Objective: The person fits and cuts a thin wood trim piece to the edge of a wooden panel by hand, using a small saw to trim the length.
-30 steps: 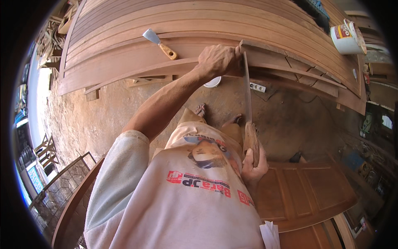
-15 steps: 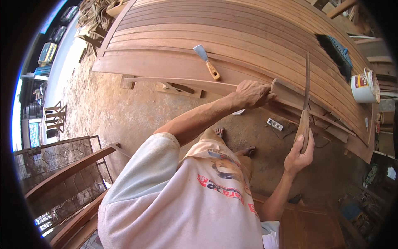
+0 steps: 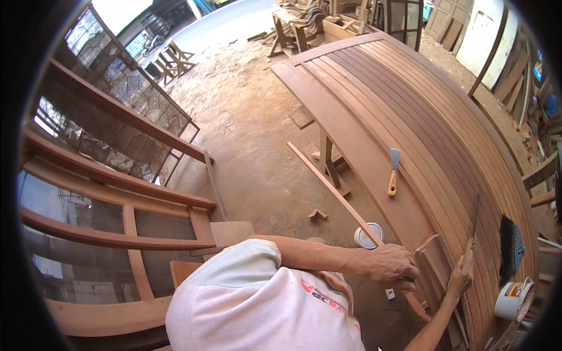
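A big slatted wooden door panel (image 3: 374,117) lies flat on trestles. My left hand (image 3: 389,266) is closed around a long thin wooden strip (image 3: 333,190) that runs along the panel's near edge. My right hand (image 3: 459,276) holds a narrow flat metal blade (image 3: 474,222) that stands up against the slats. A short wooden block (image 3: 434,260) lies on the panel between my hands. My white shirt fills the lower middle of the view.
On the panel lie a putty knife with a wooden handle (image 3: 393,169), a black brush (image 3: 510,245) and a white can (image 3: 515,299). A round white lid (image 3: 369,236) lies on the dirt floor. Glazed wooden frames (image 3: 117,222) stand at the left, trestles at the back.
The view has swung, so the panel now sits at the right. My right hand has brought the blade from below up onto the slats. My left hand stays at the panel's near edge.
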A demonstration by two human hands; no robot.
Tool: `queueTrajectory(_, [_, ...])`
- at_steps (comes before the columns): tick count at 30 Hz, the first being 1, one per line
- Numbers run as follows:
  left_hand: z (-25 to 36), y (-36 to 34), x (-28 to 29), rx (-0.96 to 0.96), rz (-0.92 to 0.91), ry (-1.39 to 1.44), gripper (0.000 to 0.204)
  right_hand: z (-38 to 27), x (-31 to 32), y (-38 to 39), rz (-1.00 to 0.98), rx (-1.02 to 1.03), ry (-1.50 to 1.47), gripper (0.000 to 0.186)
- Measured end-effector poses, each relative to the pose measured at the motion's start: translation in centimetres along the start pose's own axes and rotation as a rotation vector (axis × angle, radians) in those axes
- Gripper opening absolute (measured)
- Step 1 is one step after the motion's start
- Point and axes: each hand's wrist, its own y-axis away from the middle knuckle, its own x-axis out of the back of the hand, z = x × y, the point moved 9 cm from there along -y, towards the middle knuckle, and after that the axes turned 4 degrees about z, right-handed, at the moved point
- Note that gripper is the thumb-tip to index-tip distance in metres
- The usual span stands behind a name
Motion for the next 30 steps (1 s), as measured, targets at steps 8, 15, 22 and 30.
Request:
queueTrajectory(8, [0.9,0.6,0.6,0.221,0.176,0.162,0.029,-2.2,4.7,7.0,-0.056,0.210,-0.089,0.048])
queueTrajectory(15, [0.9,2.2,-5.7,0.555,0.100,0.372,0.034,-0.2,7.9,8.3,-0.039,0.346,-0.177,0.035])
queueTrajectory(22, [1.7,2.4,-10.6,0.579,0.085,0.445,0.038,6.1,12.6,9.2,0.101,0.292,0.043,0.019])
queueTrajectory(30, [5.4,-0.4,-12.2,0.430,-0.033,0.220,0.033,17.1,14.5,7.1,0.142,0.056,0.149,0.026])
